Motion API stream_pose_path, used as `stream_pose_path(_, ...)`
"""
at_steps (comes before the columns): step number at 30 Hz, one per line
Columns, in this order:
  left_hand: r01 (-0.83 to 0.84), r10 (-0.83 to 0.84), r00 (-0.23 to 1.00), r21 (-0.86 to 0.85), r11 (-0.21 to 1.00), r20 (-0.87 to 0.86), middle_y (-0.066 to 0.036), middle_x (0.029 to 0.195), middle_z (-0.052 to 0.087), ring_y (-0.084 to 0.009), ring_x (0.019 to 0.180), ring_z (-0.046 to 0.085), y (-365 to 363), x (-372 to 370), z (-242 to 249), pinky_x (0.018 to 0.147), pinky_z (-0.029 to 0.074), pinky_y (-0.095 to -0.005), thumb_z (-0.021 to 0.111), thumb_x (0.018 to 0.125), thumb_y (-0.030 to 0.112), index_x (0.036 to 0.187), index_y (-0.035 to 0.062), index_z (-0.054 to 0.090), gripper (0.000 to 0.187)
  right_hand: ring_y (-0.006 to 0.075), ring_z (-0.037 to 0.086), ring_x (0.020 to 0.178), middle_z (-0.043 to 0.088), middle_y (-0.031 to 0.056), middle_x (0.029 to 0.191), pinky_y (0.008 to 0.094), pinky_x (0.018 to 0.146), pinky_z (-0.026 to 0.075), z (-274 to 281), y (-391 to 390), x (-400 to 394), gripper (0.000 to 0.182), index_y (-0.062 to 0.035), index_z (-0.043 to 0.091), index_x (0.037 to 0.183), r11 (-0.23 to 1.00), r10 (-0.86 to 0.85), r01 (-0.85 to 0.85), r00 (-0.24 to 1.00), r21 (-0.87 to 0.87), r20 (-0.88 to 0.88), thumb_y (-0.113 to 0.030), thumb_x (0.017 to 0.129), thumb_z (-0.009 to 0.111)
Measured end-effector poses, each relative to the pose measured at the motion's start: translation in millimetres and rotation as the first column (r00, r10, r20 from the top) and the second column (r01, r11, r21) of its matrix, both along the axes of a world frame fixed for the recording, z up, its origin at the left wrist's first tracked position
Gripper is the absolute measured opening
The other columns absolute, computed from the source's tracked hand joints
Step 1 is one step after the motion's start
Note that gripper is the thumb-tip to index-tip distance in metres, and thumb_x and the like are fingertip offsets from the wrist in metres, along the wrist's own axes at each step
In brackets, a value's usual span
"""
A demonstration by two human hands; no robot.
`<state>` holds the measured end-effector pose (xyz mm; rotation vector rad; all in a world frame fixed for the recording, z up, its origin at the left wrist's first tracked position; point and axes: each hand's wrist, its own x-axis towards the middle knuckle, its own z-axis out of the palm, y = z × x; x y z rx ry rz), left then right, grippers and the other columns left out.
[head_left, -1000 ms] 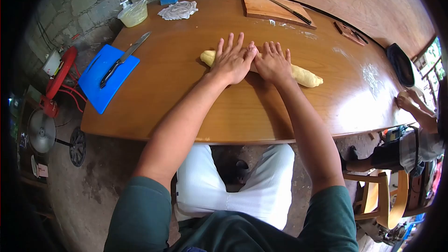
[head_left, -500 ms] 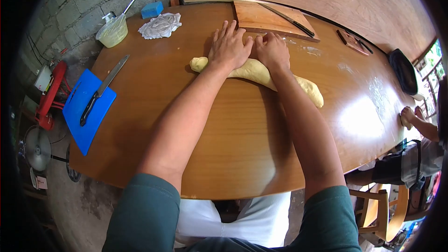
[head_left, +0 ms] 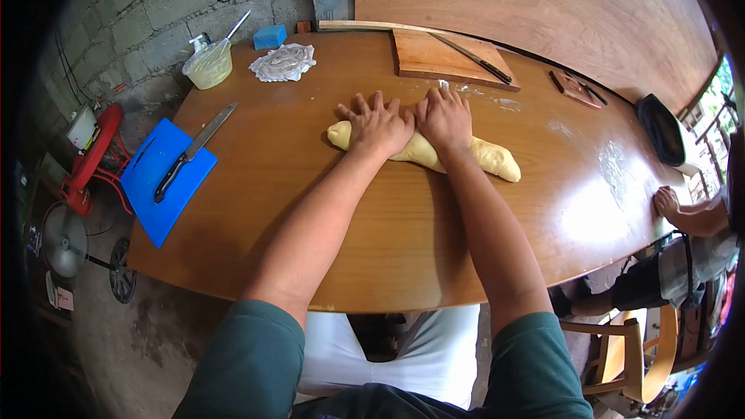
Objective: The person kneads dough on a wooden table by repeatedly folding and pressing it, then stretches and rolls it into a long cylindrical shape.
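Observation:
A long roll of pale yellow dough (head_left: 495,159) lies crosswise on the wooden table, both ends showing. My left hand (head_left: 379,129) presses on it left of the middle, palm down with fingers spread past its far side. Right beside it, my right hand (head_left: 445,120) rests on the dough palm down, its fingers stretched forward and close together. The thumbs are near each other. Beneath the two palms the dough is hidden.
A knife (head_left: 194,151) lies on a blue cutting board (head_left: 167,202) at the left. Behind are a covered tub (head_left: 209,70), a crumpled cloth (head_left: 283,63), a blue sponge (head_left: 270,36) and a wooden board (head_left: 434,62) with another knife (head_left: 477,62). Another person's hand (head_left: 666,202) touches the right edge.
Both hands have come back toward me with the dough, away from the wooden board. The dough looks straighter, and my right fingers have stretched out. The camera view has shifted slightly.

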<state>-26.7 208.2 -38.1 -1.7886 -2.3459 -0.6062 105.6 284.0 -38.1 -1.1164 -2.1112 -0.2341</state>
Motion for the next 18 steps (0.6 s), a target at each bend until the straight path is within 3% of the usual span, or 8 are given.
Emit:
stream_pose_path(2,0.001,-0.001,1.000,-0.130,0.992,-0.002,-0.021,0.168,0.045,-0.0554,0.153,0.038,-21,4,5,0.125,0.016,-0.0798,0.040,0.110,0.049,0.156,0.0117,0.054,0.061,0.0309,0.063,0.132,0.073,0.0141,0.132,0.0523,0.111,0.048,8,-25,5,0.048,-0.0072,0.075,0.119,0.958,-0.107,0.141,0.984,-0.252,0.142,-0.045,0.104,0.049)
stream_pose_path(3,-0.003,0.002,1.000,-0.195,0.981,-0.005,-0.021,0.172,0.041,-0.0596,0.154,0.035,-32,4,6,0.125,0.012,-0.0817,0.038,0.111,0.052,0.164,0.0132,0.048,0.066,0.0309,0.063,0.132,0.073,0.0141,0.132,0.0523,0.111,0.048,11,-36,7,0.048,-0.0072,0.075,0.119,0.960,-0.105,0.137,0.985,-0.246,0.137,-0.045,0.104,0.049)
stream_pose_path(4,0.011,-0.021,0.999,-0.213,0.977,-0.041,-0.024,0.169,0.045,-0.0571,0.151,0.043,-45,5,8,0.127,0.020,-0.0756,0.036,0.113,0.053,0.167,0.0094,0.043,0.070,0.0310,0.062,0.136,0.073,0.0145,0.135,0.0520,0.114,0.047,14,-46,9,0.053,-0.0067,0.075,0.124,0.908,-0.104,0.157,0.983,-0.388,0.154,-0.046,0.105,0.046)
stream_pose_path(5,0.007,-0.016,0.999,-0.205,0.979,-0.045,-0.024,0.169,0.045,-0.0571,0.151,0.043,-58,5,7,0.127,0.020,-0.0756,0.036,0.113,0.053,0.167,0.0094,0.043,0.070,0.0312,0.060,0.139,0.072,0.0149,0.139,0.0517,0.117,0.046,17,-56,11,0.058,-0.0063,0.074,0.129,0.836,-0.101,0.177,0.980,-0.519,0.171,-0.048,0.106,0.042)
stream_pose_path(8,0.165,-0.182,0.973,-0.119,0.979,-0.144,-0.030,0.154,0.060,-0.0453,0.142,0.057,-102,-1,-1,0.126,0.035,-0.0571,0.037,0.115,0.051,0.162,0.0002,0.046,0.070,0.0355,0.065,0.134,0.073,0.0179,0.135,0.0510,0.115,0.049,23,-86,22,0.063,-0.0045,0.073,0.132,0.841,-0.050,0.166,0.971,-0.515,0.233,-0.050,0.109,0.037)
stream_pose_path(13,0.350,-0.353,0.933,-0.049,0.935,-0.069,-0.024,0.131,0.072,-0.0400,0.127,0.065,-165,-23,24,0.116,0.043,-0.0518,0.051,0.111,0.043,0.140,0.0014,0.065,0.052,0.0409,0.074,0.112,0.077,0.0247,0.117,0.0516,0.103,0.055,31,-149,56,0.057,-0.0027,0.073,0.119,0.902,0.019,0.091,0.968,-0.423,0.249,-0.051,0.111,0.043)
stream_pose_path(15,0.436,-0.435,0.900,0.009,0.900,-0.025,-0.021,0.123,0.075,-0.0381,0.119,0.067,-185,-28,30,0.111,0.046,-0.0501,0.056,0.109,0.038,0.131,0.0018,0.071,0.045,0.0421,0.075,0.104,0.076,0.0260,0.106,0.0514,0.098,0.056,30,-178,75,0.051,-0.0026,0.070,0.113,0.963,0.098,-0.051,0.981,-0.265,0.167,-0.050,0.109,0.051)
stream_pose_path(18,0.513,-0.511,0.858,0.135,0.848,-0.054,-0.017,0.116,0.075,-0.0350,0.109,0.068,-226,-21,27,0.102,0.048,-0.0489,0.064,0.105,0.030,0.120,0.0027,0.075,0.033,0.0407,0.073,0.110,0.075,0.0226,0.118,0.0505,0.101,0.056,35,-227,104,0.044,-0.0024,0.068,0.123,0.955,0.161,-0.114,0.974,-0.273,0.158,-0.042,0.106,0.062)
